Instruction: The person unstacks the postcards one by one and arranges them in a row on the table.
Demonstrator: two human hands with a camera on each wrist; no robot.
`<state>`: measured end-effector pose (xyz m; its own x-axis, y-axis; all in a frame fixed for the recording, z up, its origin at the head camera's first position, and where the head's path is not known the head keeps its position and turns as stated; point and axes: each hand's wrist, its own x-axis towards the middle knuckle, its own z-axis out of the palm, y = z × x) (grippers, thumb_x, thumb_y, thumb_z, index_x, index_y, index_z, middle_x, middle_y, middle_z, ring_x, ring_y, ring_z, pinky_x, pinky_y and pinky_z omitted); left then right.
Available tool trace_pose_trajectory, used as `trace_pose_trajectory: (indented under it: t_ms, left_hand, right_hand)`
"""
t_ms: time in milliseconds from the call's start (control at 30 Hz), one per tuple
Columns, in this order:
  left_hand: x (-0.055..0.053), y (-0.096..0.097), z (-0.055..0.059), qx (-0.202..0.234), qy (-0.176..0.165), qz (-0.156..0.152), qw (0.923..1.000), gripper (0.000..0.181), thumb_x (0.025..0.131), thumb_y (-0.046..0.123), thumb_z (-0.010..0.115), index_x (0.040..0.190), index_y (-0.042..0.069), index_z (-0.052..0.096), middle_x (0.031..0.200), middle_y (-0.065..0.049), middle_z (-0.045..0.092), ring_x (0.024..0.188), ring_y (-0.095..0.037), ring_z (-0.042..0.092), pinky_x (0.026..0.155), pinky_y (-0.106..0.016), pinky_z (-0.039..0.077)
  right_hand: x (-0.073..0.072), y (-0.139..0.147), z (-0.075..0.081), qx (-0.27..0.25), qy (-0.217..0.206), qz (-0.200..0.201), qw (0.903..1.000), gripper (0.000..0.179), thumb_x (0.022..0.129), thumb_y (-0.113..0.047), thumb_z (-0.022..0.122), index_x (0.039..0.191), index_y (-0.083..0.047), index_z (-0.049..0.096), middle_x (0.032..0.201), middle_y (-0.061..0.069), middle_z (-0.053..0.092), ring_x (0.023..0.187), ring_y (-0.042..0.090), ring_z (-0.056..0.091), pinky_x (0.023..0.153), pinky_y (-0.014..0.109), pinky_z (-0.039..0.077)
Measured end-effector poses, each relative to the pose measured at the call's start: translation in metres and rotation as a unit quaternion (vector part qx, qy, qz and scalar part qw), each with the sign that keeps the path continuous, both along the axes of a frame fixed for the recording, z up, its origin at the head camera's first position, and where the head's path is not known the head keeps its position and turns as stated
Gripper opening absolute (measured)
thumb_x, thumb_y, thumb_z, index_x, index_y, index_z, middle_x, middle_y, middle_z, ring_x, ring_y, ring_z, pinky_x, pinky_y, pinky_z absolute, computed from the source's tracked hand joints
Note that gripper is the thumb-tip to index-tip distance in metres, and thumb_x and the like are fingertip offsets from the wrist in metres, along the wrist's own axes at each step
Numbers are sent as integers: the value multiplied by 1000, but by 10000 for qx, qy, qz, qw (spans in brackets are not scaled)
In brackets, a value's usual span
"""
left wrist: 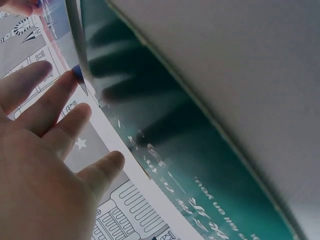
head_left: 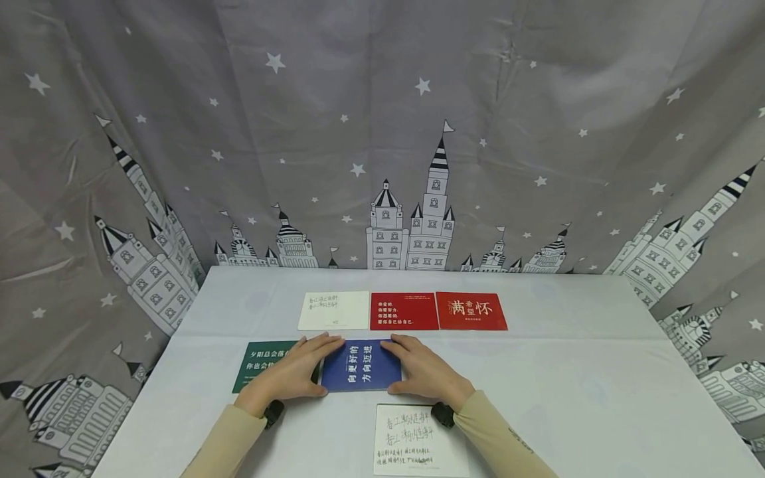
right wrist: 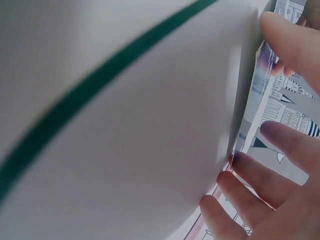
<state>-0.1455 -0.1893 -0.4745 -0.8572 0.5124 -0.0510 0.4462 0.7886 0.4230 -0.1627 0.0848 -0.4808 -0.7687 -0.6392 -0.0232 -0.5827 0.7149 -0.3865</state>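
A blue notebook (head_left: 361, 365) with white lettering lies on the white table, its text turned sideways. My left hand (head_left: 293, 368) rests at its left edge, fingers near the far corner and thumb near the close one. My right hand (head_left: 427, 368) lies the same way at the right edge. In both wrist views the fingers are spread and mostly straight. Beneath my left hand, partly hidden by it, is a green notebook (head_left: 248, 382); its cover fills much of the left wrist view.
Along the back lie a handwritten white card (head_left: 335, 315), a red notebook (head_left: 403, 315) and another red one (head_left: 472, 322). Nearer me, partly under the right wrist, is a white card (head_left: 412, 445) with handwriting. A grey castle-print curtain (head_left: 335, 133) hangs behind.
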Motion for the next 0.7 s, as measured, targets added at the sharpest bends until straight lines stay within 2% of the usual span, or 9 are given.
trace_pose_trajectory:
  t_ms: [367,700]
  left_hand:
    - [1,0,0,-19,-94,63,9999,85,64,21,78,138,12,36,140,-13,34,130,-32,25,105,-53,10]
    - [0,-1,-1,-74,-129,32,9999,86,64,22,77,139,11,35,141,-13,33,131,-32,23,105,-54,8]
  right_hand:
    - [-1,0,-3,13,181,64,9998,74,74,-35,71,137,-15,38,139,9,35,126,25,32,101,40,30]
    - [-2,-1,-4,188,235,83,9995,77,73,-39,71,138,-16,37,140,10,33,128,26,30,102,40,29]
